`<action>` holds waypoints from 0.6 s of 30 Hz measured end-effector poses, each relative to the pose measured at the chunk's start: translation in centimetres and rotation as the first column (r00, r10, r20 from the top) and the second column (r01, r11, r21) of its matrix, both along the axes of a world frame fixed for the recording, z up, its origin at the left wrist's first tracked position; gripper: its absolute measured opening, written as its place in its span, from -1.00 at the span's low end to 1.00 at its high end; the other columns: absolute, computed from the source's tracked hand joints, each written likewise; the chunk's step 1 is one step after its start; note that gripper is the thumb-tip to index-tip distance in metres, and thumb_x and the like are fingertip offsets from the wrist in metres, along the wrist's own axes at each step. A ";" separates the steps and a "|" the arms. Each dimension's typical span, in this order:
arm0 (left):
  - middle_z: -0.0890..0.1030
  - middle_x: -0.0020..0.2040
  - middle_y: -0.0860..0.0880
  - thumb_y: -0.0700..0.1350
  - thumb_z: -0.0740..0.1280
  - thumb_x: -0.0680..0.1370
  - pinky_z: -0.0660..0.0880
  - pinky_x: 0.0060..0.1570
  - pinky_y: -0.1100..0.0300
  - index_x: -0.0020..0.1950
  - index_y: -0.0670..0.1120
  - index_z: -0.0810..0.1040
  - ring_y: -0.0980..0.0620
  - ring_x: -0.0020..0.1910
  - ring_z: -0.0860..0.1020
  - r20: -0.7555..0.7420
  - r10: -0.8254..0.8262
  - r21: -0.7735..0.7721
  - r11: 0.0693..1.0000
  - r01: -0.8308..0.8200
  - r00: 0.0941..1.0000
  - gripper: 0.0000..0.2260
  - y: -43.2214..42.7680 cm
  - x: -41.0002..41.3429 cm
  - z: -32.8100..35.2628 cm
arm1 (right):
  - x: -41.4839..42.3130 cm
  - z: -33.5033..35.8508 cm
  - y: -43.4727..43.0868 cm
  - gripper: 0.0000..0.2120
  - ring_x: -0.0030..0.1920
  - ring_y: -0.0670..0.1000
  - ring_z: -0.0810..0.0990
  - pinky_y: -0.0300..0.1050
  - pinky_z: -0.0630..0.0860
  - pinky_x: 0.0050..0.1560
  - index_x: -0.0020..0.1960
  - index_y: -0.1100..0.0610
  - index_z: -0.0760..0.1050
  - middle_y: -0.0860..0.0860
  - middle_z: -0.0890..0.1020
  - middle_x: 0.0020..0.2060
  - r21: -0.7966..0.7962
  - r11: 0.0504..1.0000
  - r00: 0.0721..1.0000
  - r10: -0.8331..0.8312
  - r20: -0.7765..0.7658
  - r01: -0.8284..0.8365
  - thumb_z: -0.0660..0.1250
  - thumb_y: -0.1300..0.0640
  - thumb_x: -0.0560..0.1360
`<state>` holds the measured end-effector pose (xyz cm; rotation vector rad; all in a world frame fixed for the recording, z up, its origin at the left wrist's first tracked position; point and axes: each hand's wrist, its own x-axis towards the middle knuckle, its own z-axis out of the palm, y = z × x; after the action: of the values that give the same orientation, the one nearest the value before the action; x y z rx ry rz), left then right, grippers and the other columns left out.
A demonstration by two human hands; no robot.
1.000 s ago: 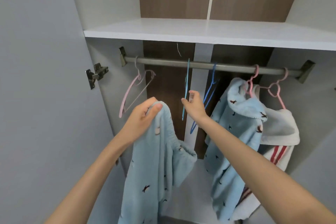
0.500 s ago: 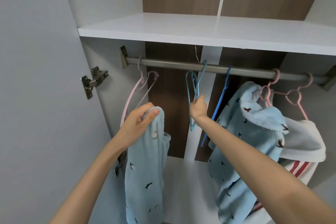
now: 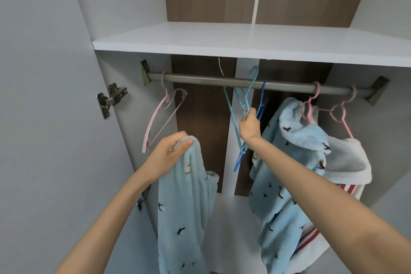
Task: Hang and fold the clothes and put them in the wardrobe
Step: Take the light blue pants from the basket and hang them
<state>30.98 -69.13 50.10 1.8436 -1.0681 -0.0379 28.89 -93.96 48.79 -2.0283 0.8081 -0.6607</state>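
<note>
Left hand (image 3: 169, 153), lower centre of frame: grip closed on the top of a light blue fleece garment (image 3: 186, 207), which hangs below it before the open wardrobe. Right hand (image 3: 250, 125), centre: grip pinching a teal hanger (image 3: 232, 118), hook at the rail (image 3: 200, 79). 1 pink hanger (image 3: 155, 118) at left.

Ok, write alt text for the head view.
The right hand grips a teal plastic hanger at the grey metal rail, while the left hand holds a light blue fleece garment before the white wardrobe.
</note>
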 end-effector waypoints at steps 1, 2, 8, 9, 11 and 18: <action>0.37 -0.35 0.08 -0.15 0.19 0.62 0.30 -0.30 0.42 -0.27 -0.18 0.38 0.21 -0.37 0.38 0.004 -0.001 0.009 1.000 0.001 1.000 -0.74 0.0 -0.5 0.1 | -0.5 0.3 -0.1 -0.71 -0.27 0.03 0.41 -0.09 0.34 -0.29 0.34 0.26 0.22 0.11 0.43 -0.21 -0.005 1.000 1.000 0.001 -0.005 -0.001 -0.01 0.28 0.63; 0.36 -0.35 0.08 -0.15 0.19 0.62 0.30 -0.30 0.42 -0.27 -0.18 0.38 0.21 -0.37 0.38 0.005 0.000 0.018 1.000 0.000 1.000 -0.73 0.0 -1.0 0.1 | -1.0 0.5 -0.1 -0.71 -0.27 0.03 0.41 -0.07 0.35 -0.24 0.33 0.26 0.22 0.12 0.43 -0.18 0.000 1.000 1.000 0.002 -0.013 -0.002 -0.01 0.28 0.63; 0.39 -0.46 0.18 -0.16 0.22 0.61 0.29 -0.34 0.43 -0.36 -0.03 0.30 0.21 -0.43 0.37 -0.031 0.044 -0.006 0.999 -0.044 0.999 -0.67 0.3 -4.4 0.9 | -6.3 -0.6 0.9 -0.74 -0.40 -0.03 0.37 -0.13 0.35 -0.41 0.31 0.20 0.27 0.03 0.40 -0.31 0.014 0.997 0.997 0.078 0.008 -0.078 -0.02 0.19 0.66; 0.37 -0.48 0.16 -0.16 0.24 0.60 0.27 -0.37 0.42 -0.38 -0.03 0.28 0.20 -0.45 0.34 -0.043 0.053 -0.009 0.999 -0.053 0.998 -0.65 0.3 -5.1 0.8 | -7.6 -0.8 1.0 -0.75 -0.41 -0.03 0.36 -0.14 0.33 -0.41 0.28 0.20 0.30 0.04 0.41 -0.32 -0.005 0.996 0.996 0.092 0.020 -0.092 -0.01 0.16 0.67; 0.31 -0.53 0.14 -0.15 0.27 0.58 0.23 -0.41 0.41 -0.42 -0.04 0.23 0.19 -0.49 0.29 -0.072 0.072 -0.002 0.997 -0.072 0.995 -0.60 0.4 -6.5 0.3 | -10.6 -1.2 1.3 -0.76 -0.42 -0.02 0.36 -0.07 0.36 -0.36 0.23 0.19 0.36 0.06 0.43 -0.33 -0.056 0.990 0.991 0.129 0.045 -0.126 0.01 0.13 0.66; 0.30 -0.52 0.12 -0.02 0.32 0.55 0.23 -0.40 0.39 -0.43 -0.08 0.24 0.17 -0.49 0.29 -0.109 0.181 0.065 0.983 -0.174 0.977 -0.58 2.5 -11.9 -2.2 | -21.9 -1.8 2.4 -0.80 -0.40 -0.06 0.48 -0.08 0.43 -0.30 0.06 0.17 0.42 0.04 0.53 -0.38 -0.188 0.940 0.957 0.288 -0.020 -0.287 0.08 0.09 0.66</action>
<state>19.04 -66.61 47.93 1.9557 -0.8273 -0.0674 6.99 -91.52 46.95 -2.2568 0.4421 -0.5943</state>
